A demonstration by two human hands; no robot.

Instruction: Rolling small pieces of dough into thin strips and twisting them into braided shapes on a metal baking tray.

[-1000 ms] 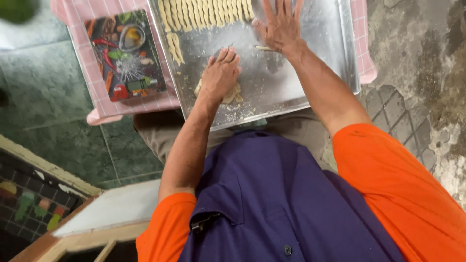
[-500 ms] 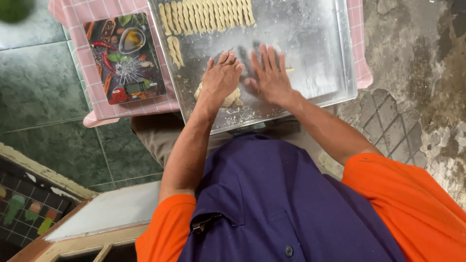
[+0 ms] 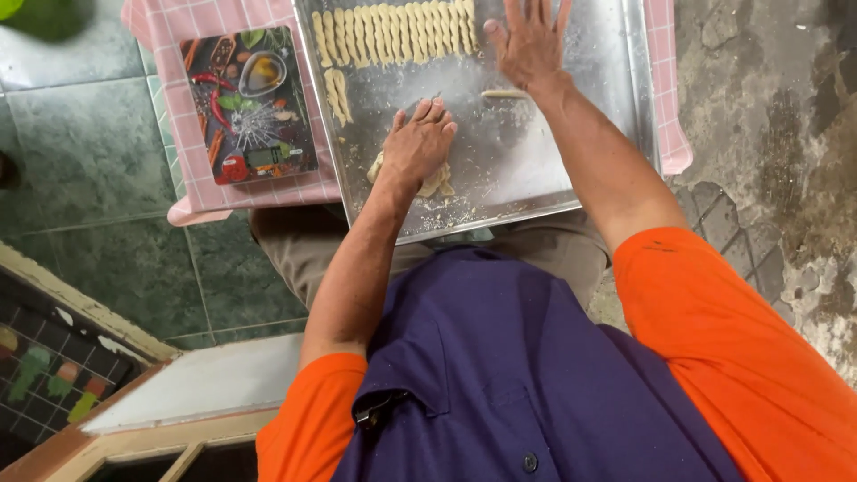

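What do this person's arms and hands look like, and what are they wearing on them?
Both arms are bare from the short bright orange sleeves down. The left hand and right hand wear no gloves; no rings, watch or bracelets show. A dark purple sleeveless apron-like garment with buttons covers the chest over the orange shirt.

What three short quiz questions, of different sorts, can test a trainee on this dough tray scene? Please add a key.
1. True or false: the left hand rests on a dough lump.
2. Which hand is nearer the long row of dough sticks? A left, B right.
3. What lies on the metal tray just below the right hand?

Key: 1 true. 2 B. 3 One rolled dough stick.
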